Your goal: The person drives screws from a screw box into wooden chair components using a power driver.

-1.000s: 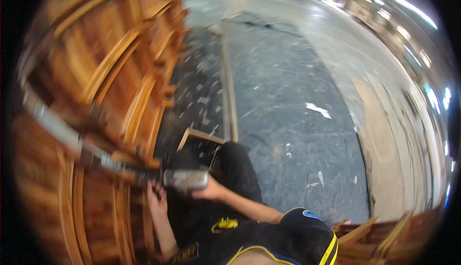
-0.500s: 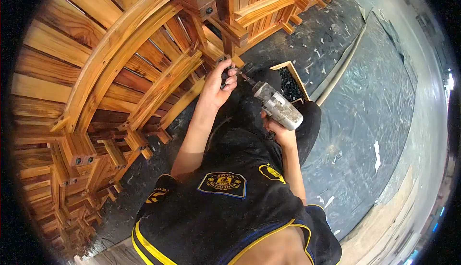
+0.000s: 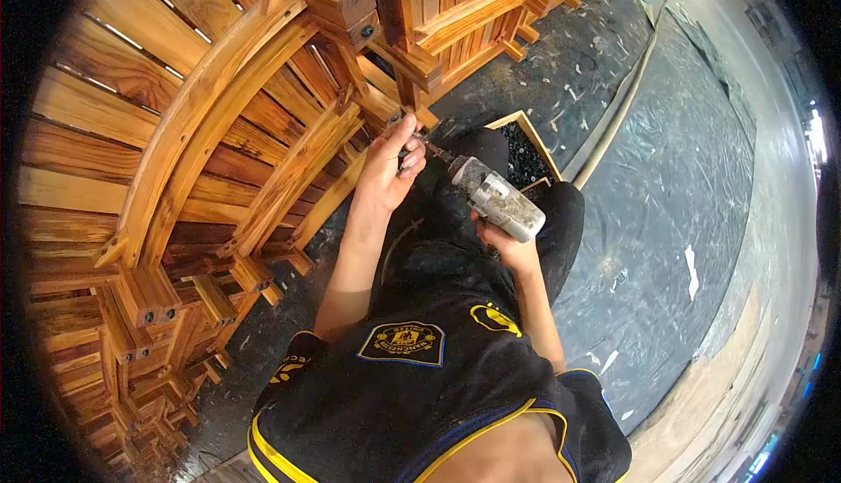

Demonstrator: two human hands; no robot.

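Note:
My right hand point(image 3: 508, 245) is wrapped around the handle of a worn, grey power driver point(image 3: 501, 203). Its long bit point(image 3: 436, 148) points up and left, the tip close to my left fingers. My left hand point(image 3: 390, 166) is curled closed, thumb and forefinger together beside the bit, with small dark fasteners point(image 3: 405, 162) partly showing in the palm. Just beyond those fingers stands a wooden post point(image 3: 407, 89) of a slatted wooden piece. Whether the bit touches a fastener or the wood is hidden by my fingers.
A wooden box point(image 3: 547, 155) of small dark fasteners sits by my right leg. Curved, slatted wooden furniture point(image 3: 201, 115) fills the left side. Dark sheeting point(image 3: 648, 220) covers the floor, with scraps and a long pale strip point(image 3: 618, 119) on it.
The view has shifted slightly. My left hand and the driver in my right hand sit a little further left and closer together, with the left fingers still closed.

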